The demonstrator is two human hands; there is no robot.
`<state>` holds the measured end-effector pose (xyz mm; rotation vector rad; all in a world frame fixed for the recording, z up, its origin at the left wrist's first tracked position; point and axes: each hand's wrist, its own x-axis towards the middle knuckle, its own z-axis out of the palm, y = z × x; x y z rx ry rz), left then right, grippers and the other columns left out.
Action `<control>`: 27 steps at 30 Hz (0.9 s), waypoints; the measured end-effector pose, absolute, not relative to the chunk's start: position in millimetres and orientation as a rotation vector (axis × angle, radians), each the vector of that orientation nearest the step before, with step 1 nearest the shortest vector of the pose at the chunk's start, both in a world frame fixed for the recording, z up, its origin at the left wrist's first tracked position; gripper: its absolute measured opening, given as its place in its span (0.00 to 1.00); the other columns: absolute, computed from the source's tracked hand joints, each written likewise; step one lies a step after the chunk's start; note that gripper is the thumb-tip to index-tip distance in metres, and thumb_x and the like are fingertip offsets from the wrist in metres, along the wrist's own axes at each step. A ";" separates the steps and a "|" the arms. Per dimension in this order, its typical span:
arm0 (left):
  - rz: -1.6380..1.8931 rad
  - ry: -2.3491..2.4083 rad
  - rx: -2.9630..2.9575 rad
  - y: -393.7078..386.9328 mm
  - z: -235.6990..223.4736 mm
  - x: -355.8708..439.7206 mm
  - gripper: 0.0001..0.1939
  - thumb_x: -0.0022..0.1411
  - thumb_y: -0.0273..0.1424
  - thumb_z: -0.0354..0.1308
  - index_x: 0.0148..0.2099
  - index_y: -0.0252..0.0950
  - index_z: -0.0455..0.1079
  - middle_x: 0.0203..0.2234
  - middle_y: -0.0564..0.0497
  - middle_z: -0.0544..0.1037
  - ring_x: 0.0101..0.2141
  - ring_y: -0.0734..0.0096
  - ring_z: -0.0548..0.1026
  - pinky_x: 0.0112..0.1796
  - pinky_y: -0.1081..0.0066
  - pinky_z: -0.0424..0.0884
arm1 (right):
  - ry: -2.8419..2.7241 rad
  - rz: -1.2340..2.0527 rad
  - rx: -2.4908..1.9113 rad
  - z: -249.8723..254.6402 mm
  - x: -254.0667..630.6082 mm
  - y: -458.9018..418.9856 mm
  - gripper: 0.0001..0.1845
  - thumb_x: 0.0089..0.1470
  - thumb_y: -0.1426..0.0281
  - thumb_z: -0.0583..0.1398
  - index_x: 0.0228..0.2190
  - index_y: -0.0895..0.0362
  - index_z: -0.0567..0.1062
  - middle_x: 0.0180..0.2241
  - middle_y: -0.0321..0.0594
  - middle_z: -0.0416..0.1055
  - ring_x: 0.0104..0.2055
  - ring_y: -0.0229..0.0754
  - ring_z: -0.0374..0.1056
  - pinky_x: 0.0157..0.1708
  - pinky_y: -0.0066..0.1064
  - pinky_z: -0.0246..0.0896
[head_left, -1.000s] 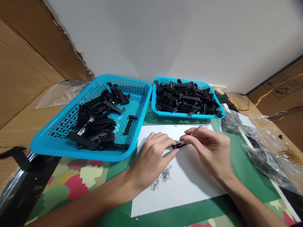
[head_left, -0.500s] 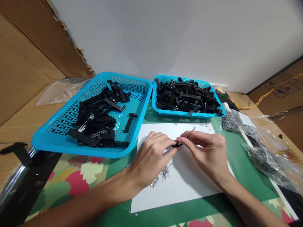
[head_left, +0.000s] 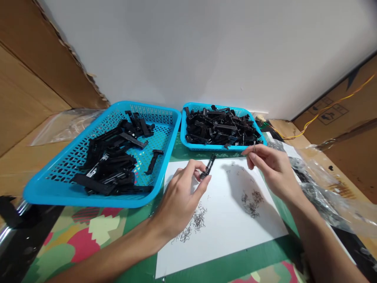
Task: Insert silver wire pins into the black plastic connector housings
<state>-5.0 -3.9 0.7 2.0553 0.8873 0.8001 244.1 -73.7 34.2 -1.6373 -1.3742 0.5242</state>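
Note:
My left hand [head_left: 179, 200] pinches a slim black plastic part [head_left: 209, 164] between thumb and fingers, its far end pointing up and away. Off to the right, my right hand [head_left: 272, 167] is closed on a thin metal tool [head_left: 254, 146], mostly hidden by the fingers. Both hands are over a white sheet [head_left: 219, 247]. Small bent wire springs [head_left: 198, 220] lie in a loose heap beside my left wrist. Another heap of small springs [head_left: 252, 203] sits in the shadow below my right hand.
A large blue basket [head_left: 97, 202] at left and a smaller blue basket [head_left: 216, 147] behind the sheet hold many black plastic parts. Plastic bags [head_left: 324, 200] with small metal pieces lie at right. Cardboard [head_left: 26, 78] and a white wall [head_left: 176, 51] enclose the work area.
My hands have parted: the right moved up and right with the metal tool, away from the black part. The left keeps the part, now tilted upward. The view shifted slightly.

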 end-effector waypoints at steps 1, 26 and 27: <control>0.805 0.890 2.010 -3.7 -0.4 -4.9 0.04 0.76 0.35 0.55 0.49 0.41 0.66 0.41 0.53 0.77 0.41 0.66 0.75 0.42 0.66 0.68 | -1.452 0.540 -1.731 34.1 253.4 -74.2 0.12 0.68 0.66 0.58 0.39 0.55 0.81 0.29 0.37 0.75 0.29 0.39 0.66 0.30 0.31 0.60; 0.539 0.602 2.112 -6.4 -2.0 -7.3 0.18 0.74 0.34 0.59 0.63 0.43 0.63 0.38 0.53 0.80 0.35 0.68 0.75 0.38 0.69 0.70 | -1.383 0.763 -1.790 30.1 228.9 -77.7 0.13 0.57 0.62 0.66 0.33 0.58 0.87 0.30 0.45 0.83 0.29 0.43 0.73 0.28 0.32 0.66; 0.550 0.575 2.163 -6.2 -1.6 -7.0 0.15 0.74 0.33 0.60 0.60 0.42 0.67 0.39 0.52 0.81 0.37 0.66 0.76 0.39 0.67 0.71 | -1.357 0.770 -1.792 30.7 226.9 -77.1 0.13 0.56 0.62 0.67 0.32 0.59 0.87 0.29 0.45 0.83 0.28 0.42 0.73 0.27 0.32 0.66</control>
